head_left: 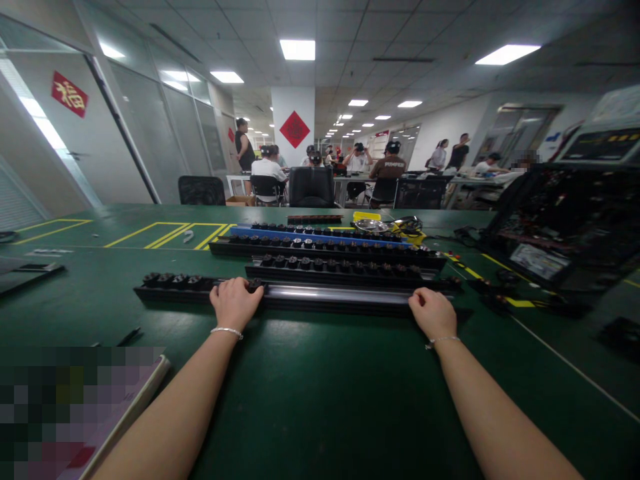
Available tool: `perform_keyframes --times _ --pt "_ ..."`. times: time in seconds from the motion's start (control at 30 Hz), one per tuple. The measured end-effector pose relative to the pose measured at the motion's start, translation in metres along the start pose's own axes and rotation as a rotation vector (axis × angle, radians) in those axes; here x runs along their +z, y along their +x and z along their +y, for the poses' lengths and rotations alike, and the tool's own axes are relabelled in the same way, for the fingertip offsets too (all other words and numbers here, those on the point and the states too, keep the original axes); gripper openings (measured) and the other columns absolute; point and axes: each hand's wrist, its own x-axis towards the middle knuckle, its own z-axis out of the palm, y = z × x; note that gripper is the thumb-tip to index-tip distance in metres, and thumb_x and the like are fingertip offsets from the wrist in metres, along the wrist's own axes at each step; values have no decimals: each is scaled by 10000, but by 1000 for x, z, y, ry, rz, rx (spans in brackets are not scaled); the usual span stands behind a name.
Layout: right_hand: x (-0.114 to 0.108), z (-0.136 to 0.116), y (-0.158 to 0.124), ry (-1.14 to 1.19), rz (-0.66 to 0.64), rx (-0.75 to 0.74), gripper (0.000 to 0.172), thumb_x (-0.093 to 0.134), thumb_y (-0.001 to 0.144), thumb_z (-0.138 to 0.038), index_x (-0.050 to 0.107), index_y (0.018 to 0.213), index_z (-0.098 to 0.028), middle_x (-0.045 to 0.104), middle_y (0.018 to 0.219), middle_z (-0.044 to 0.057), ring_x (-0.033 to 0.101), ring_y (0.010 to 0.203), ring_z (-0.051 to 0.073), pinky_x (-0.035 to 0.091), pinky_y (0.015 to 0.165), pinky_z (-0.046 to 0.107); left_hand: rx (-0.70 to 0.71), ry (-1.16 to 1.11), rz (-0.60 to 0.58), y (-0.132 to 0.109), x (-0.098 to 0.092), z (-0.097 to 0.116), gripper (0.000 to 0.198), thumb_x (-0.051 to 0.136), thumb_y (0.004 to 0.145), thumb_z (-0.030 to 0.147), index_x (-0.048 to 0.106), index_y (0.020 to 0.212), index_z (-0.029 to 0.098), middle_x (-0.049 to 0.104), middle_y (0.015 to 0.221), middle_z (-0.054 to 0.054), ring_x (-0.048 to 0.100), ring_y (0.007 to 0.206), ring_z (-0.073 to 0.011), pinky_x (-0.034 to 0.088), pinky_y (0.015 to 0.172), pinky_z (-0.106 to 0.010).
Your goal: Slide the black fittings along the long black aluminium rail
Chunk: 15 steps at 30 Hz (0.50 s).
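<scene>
A long black power strip (320, 305) lies crosswise on the table in front of me. Several round black socket modules (173, 279) sit in its left end, and a bare shiny channel (335, 293) runs between my hands. My left hand (234, 301) is closed over a black socket module (256, 285) in the strip, its underside hidden by my fingers. Toward the right end, my right hand (434, 313) has its fingers curled over the strip's edge. Just behind lies another black strip (340, 267) filled with socket modules.
Farther back are more strips, one with a blue side (240, 232). A yellow tray (367, 216) and cables (407, 227) lie behind them. An opened black equipment case (540, 233) stands at the right. A blurred booklet (125, 413) is at the near left. People sit at far tables.
</scene>
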Motion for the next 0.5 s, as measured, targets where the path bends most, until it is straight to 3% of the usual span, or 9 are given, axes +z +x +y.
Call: perform_keyframes --times 0.5 --pt "-4 -2 0 12 -40 21 191 427 774 -251 594 700 -195 588 683 39 474 690 173 291 605 279 73 -45 9 -4 1 4 336 494 755 515 596 783 196 656 945 -93 529 1046 -289 273 1011 -505"
